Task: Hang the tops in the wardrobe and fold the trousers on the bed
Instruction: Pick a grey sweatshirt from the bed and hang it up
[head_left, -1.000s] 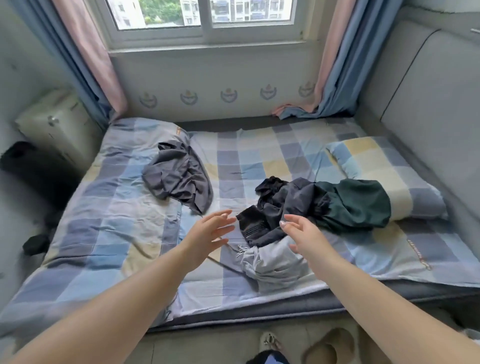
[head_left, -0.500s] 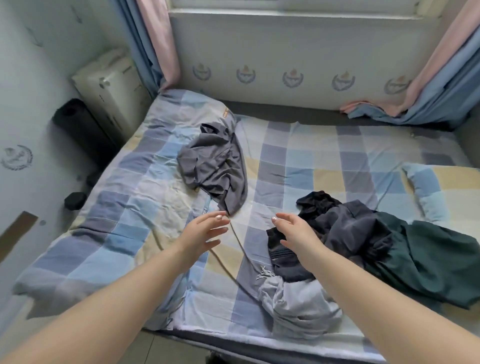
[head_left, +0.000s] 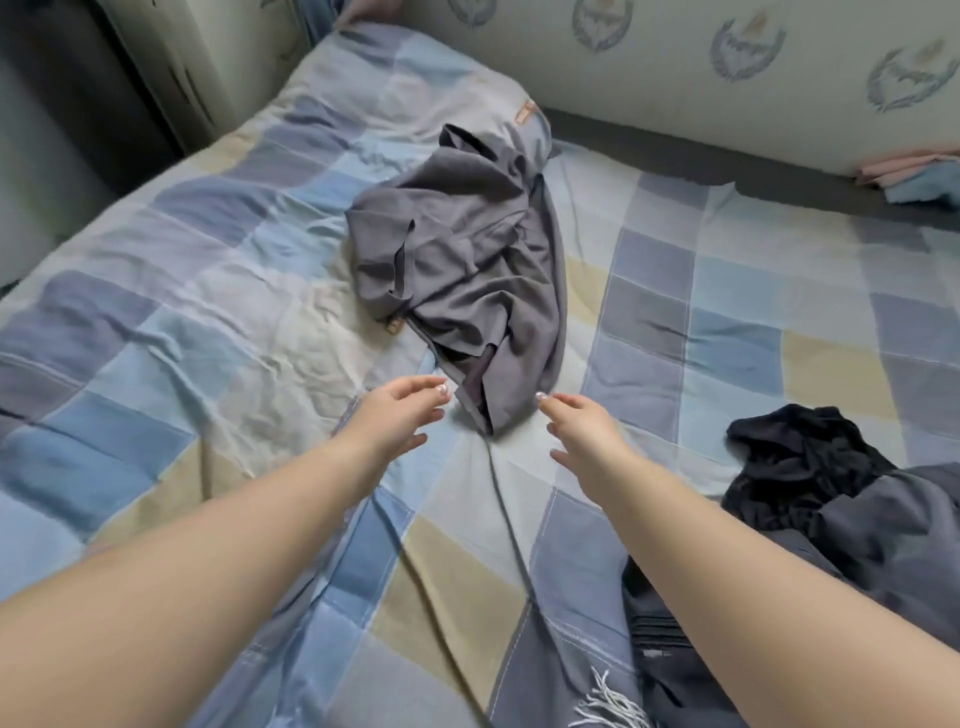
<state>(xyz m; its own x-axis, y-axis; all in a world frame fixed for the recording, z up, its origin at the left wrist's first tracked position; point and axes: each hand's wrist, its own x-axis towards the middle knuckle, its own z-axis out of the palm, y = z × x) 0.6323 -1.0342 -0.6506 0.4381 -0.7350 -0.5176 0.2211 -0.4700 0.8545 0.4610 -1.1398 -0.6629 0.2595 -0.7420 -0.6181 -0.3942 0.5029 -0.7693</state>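
Grey garment (head_left: 462, 270) lies crumpled mid-bed (head_left: 156, 322), long axis running 11 to 5 o'clock. My left hand (head_left: 397, 421) and right hand (head_left: 584, 428), both loose-fingered and empty, flank its near tip at 12 o'clock; left looks nearer. Dark clothes pile (head_left: 831, 499) at 4 o'clock.

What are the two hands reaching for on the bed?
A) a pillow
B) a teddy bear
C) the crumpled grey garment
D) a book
C: the left hand and the right hand are both open, one on each side of the near tip of the crumpled grey garment, not yet touching it.
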